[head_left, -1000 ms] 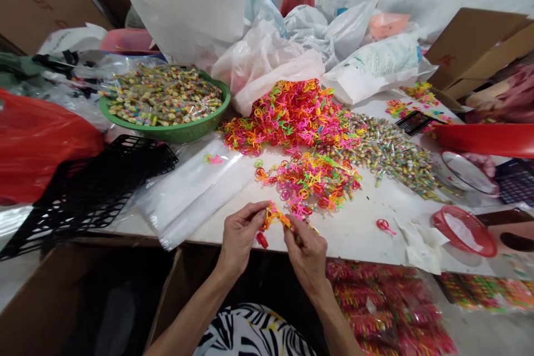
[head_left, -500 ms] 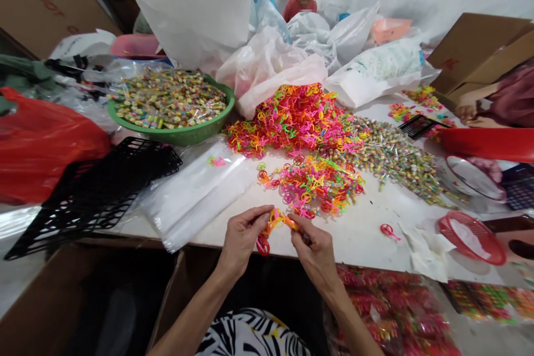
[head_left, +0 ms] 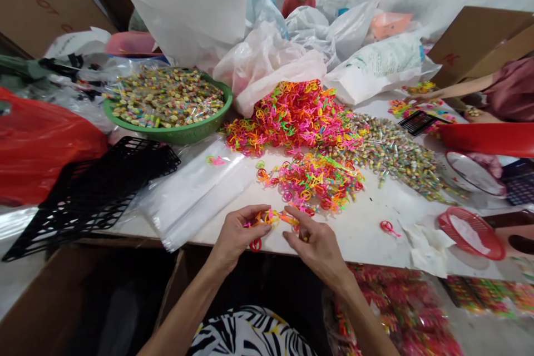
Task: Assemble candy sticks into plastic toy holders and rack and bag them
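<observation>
Landmark: the big heap of bright plastic toy parts point(head_left: 296, 117) on the white table point(head_left: 359, 236).

My left hand point(head_left: 237, 236), on the near side of the heap, by the table edge: thumb and forefinger pinching a plastic toy piece point(head_left: 271, 217). My right hand point(head_left: 315, 242), opposite: forefinger at the piece's orange end, thumb spread away from it. Can't tell if my curled fingers grip anything; a speck of yellow shows among them.

Piece looks: glossy, yellow loops in the middle, a bit of pink, orange toward my right hand. Fine shape too blurred to call. A red wheel point(head_left: 255, 245) shows just under my left fingers; can't tell if it's joined on.

Same style around it: smaller pile point(head_left: 317, 181) on the near side of the heap, pink, red, orange, green, yellow, spoked rings visible. One loose red ring with a pink stem point(head_left: 389, 227), near right of the heap. Filled clear tubes point(head_left: 396, 156) spread right of the heap; more in the green basin point(head_left: 196, 132) left of it.

Writing: the carton point(head_left: 33, 0) far left of the heap reads "ROBOT" in red, plus a cut-off character below. White sack point(head_left: 379, 64) behind right of the heap: green print, too small to read. Open cardboard box point(head_left: 471, 39) beyond the sack: red mark, illegible.
</observation>
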`<state>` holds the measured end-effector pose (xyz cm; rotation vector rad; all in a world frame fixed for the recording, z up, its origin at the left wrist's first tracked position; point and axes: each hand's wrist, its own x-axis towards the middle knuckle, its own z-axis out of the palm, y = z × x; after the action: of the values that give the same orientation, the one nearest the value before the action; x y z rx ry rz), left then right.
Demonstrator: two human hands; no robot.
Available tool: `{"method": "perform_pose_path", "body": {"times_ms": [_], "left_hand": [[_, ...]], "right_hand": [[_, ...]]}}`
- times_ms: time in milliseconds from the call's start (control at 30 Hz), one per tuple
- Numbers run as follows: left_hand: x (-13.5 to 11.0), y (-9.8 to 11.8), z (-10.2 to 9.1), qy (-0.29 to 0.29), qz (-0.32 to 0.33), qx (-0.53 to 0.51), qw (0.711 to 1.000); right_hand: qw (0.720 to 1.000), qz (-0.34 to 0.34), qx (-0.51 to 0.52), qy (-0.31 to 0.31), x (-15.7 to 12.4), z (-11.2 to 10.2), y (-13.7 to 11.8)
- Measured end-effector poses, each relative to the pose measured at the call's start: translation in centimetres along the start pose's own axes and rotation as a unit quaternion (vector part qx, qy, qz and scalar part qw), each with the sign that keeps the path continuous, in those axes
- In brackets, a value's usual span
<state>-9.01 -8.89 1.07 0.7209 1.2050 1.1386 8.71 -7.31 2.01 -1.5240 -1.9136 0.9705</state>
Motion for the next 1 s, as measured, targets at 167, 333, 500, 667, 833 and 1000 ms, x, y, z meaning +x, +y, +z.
{"method": "perform_pose_path", "body": {"times_ms": [167,333,500,667,833,1000], "left_hand": [[-0.2,0.1,0.2,-0.013,0.002,0.009,1.000],[-0.3,0.4,-0.1,-0.034,0.000,0.010,0.999],[-0.4,0.8,0.0,-0.051,0.030,0.072,0.996],[-0.5,0.6,0.4,-0.034,0.065,0.137,0.988],[-0.4,-0.3,0.5,-0.003,0.067,0.146,0.987],[-0.5,-0.6,0.7,0.021,0.066,0.116,0.991]], "right_hand": [[0.987,-0.077,-0.130,0.058,0.0,0.3,-0.9],[0.995,-0.032,0.075,-0.050,1.5,-0.9,-0.9],[0.990,-0.016,0.116,-0.084,2.3,-1.7,-1.2],[0.992,-0.117,-0.016,-0.046,1.4,-0.7,-1.6],[0.969,-0.180,-0.157,0.065,0.1,0.8,-1.7],[0.991,-0.100,-0.056,0.074,0.0,1.2,-1.7]]}}
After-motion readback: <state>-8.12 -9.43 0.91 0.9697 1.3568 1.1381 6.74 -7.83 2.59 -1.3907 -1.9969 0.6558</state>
